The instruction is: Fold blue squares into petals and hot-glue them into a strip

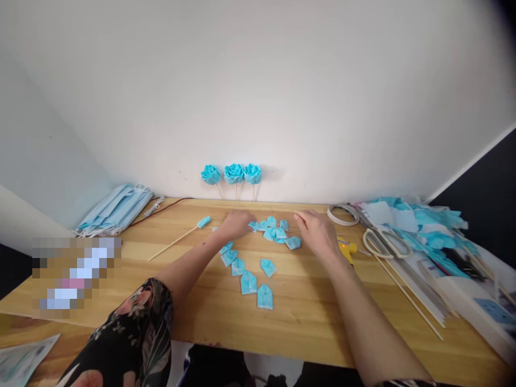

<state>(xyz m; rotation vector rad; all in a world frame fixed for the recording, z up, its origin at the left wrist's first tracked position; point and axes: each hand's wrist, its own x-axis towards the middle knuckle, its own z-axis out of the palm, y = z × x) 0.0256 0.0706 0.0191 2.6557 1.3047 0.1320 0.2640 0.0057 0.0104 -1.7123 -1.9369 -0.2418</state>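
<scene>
**A:** What are the two hands doing on the wooden table (306, 317)?

**B:** Both are lying palm down over a scatter of folded blue petals (278, 232) near the far edge. The left hand (237, 223) is resting at the left end of that cluster, its fingers curled loosely down onto the pieces. I cannot tell whether it is pinching one. The right hand (318, 232) is sitting just beside the right end, fingers relaxed and slightly spread, holding nothing that I can see.

**A:** Are more petals lying anywhere else?

**B:** Yes, a second row of folded petals (246, 274) is trailing toward the person, between the two forearms.

**A:** What is standing behind the hands?

**B:** Three finished blue roses (233, 173) on sticks are leaning against the white wall. A wooden skewer with a blue roll on its tip (203, 222) is lying to the left of the left hand, apart from it.

**A:** And out at the sides?

**B:** A stack of blue face masks (116, 208) is sitting at far left. To the right, a roll of tape (342, 214), white-handled scissors (385, 243), a yellow tool (347, 250) partly hidden by the right wrist, and a heap of blue scraps (419, 220) are lying near more skewers (407, 298).
</scene>
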